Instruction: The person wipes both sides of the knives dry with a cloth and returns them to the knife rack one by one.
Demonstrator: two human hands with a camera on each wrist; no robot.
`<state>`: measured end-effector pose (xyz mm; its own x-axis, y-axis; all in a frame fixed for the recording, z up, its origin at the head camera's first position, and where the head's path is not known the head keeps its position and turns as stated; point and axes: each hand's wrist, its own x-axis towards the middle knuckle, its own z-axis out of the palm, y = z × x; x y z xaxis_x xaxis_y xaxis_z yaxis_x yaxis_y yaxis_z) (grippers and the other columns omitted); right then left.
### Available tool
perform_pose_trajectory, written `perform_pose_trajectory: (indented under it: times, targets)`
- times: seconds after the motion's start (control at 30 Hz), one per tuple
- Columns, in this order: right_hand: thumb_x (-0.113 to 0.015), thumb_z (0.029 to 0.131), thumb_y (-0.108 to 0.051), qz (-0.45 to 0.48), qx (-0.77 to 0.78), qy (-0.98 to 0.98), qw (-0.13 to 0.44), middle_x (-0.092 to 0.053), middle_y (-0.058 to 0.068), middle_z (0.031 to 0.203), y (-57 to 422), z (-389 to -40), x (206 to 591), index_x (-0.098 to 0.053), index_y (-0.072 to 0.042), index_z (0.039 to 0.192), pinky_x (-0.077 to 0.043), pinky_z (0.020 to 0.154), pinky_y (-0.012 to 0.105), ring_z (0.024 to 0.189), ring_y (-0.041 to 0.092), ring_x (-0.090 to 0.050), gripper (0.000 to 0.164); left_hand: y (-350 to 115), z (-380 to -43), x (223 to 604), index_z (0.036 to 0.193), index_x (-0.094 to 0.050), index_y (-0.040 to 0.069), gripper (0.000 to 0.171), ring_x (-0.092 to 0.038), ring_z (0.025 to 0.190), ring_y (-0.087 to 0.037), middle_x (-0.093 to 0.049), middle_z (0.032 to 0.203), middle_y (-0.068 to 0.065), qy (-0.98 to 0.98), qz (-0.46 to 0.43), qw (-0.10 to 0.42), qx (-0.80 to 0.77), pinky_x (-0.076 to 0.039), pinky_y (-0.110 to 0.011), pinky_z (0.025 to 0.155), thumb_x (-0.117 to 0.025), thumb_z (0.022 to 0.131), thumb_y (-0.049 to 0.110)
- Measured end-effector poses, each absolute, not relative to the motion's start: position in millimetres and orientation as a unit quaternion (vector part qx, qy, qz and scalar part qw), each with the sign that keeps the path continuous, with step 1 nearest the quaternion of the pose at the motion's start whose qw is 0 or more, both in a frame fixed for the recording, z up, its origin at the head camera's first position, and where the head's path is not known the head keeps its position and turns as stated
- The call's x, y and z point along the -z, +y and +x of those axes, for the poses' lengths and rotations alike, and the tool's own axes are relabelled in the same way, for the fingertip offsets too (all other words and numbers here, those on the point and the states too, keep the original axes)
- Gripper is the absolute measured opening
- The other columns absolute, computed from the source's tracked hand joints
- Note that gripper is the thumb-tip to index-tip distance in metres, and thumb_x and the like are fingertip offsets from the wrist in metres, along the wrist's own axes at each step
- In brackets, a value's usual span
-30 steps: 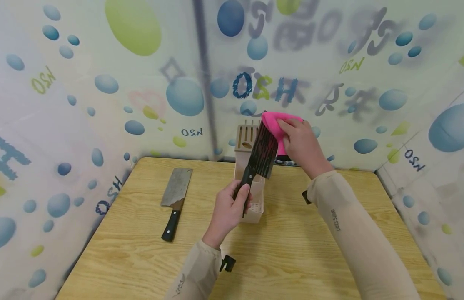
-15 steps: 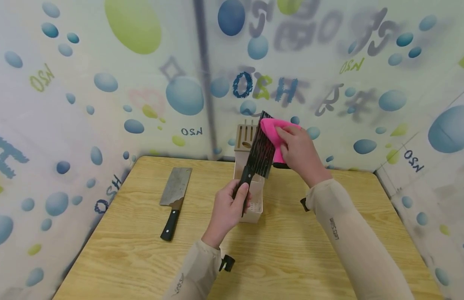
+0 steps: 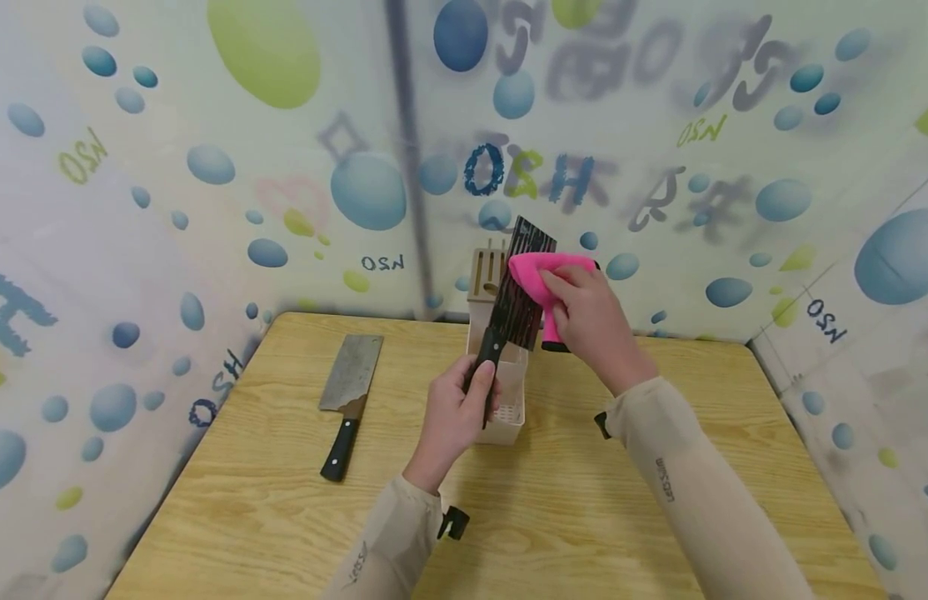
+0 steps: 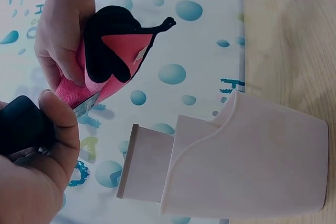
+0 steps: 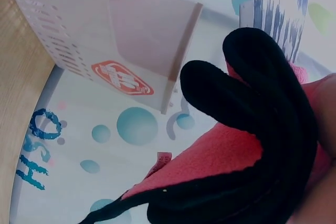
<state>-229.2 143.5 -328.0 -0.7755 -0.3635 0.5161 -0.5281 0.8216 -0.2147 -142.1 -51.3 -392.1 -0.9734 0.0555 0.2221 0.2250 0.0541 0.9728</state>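
My left hand (image 3: 456, 408) grips the black handle of a cleaver (image 3: 520, 312), its blade tilted up and streaked dark. With my right hand (image 3: 595, 321) I pinch a pink cloth (image 3: 535, 279) against the upper middle of that blade. In the left wrist view the cloth (image 4: 123, 51) shows a black border and hangs folded over the blade's edge. The right wrist view has the cloth (image 5: 220, 150) bunched in front, with part of the streaked blade (image 5: 275, 17) behind it. A second cleaver (image 3: 351, 375), grey with a black handle, lies flat on the table at the left.
A pale knife holder (image 3: 505, 425) with a slotted top (image 3: 486, 273) stands behind the held cleaver, partly hidden by it. The wooden table (image 3: 232, 500) ends at a patterned wall covering (image 3: 284, 208) at the back and sides.
My right hand has slid the cloth down the blade from its tip toward the middle, baring the tip. The left hand and cleaver have shifted only slightly.
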Motion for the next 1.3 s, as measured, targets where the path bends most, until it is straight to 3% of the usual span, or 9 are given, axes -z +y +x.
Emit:
perform_pose_trajectory:
  times: [0.17, 0.37, 0.7, 0.97, 1.3]
  targets:
    - [-0.061, 0.090, -0.004, 0.264, -0.181, -0.912, 0.258, -0.061, 0.017, 0.117, 141, -223, 332, -0.062, -0.007, 0.130, -0.048, 0.093, 0.048, 0.105, 0.035, -0.052, 0.040, -52, -143, 393, 0.093, -0.061, 0.005, 0.032, -0.058, 0.057, -0.031, -0.061, 0.073, -0.020, -0.724, -0.109, 0.072, 0.677, -0.050, -0.027, 0.050, -0.049, 0.101, 0.034]
    - [-0.062, 0.089, -0.003, 0.277, -0.192, -0.903, 0.265, -0.061, 0.016, 0.117, 138, -214, 338, -0.063, -0.008, 0.129, -0.048, 0.093, 0.047, 0.105, 0.035, -0.052, 0.040, -53, -142, 392, 0.094, -0.060, 0.005, 0.030, -0.056, 0.055, -0.017, -0.061, 0.076, -0.023, -0.725, -0.104, 0.071, 0.678, -0.050, -0.027, 0.051, -0.049, 0.102, 0.032]
    - [-0.065, 0.088, -0.004, 0.280, -0.190, -0.904, 0.262, -0.061, 0.014, 0.119, 131, -200, 347, -0.063, -0.009, 0.129, -0.052, 0.090, 0.045, 0.108, 0.034, -0.052, 0.042, -53, -144, 393, 0.095, -0.060, 0.002, 0.030, -0.057, 0.055, -0.016, -0.060, 0.079, -0.026, -0.718, -0.095, 0.080, 0.685, -0.051, -0.028, 0.051, -0.050, 0.102, 0.030]
    - [-0.066, 0.087, -0.002, 0.295, -0.196, -0.896, 0.269, -0.062, 0.015, 0.117, 126, -191, 349, -0.064, -0.008, 0.128, -0.051, 0.090, 0.046, 0.105, 0.035, -0.054, 0.041, -54, -144, 389, 0.097, -0.060, -0.001, 0.030, -0.057, 0.056, -0.017, -0.060, 0.075, -0.009, -0.705, -0.088, 0.091, 0.698, -0.052, -0.029, 0.051, -0.052, 0.101, 0.028]
    - [-0.067, 0.087, -0.002, 0.294, -0.192, -0.898, 0.265, -0.062, 0.014, 0.118, 125, -189, 350, -0.065, -0.008, 0.127, -0.052, 0.089, 0.045, 0.105, 0.034, -0.053, 0.041, -56, -147, 392, 0.099, -0.060, 0.000, 0.031, -0.058, 0.057, -0.020, -0.061, 0.077, -0.013, -0.702, -0.081, 0.086, 0.703, -0.052, -0.029, 0.052, -0.053, 0.101, 0.030]
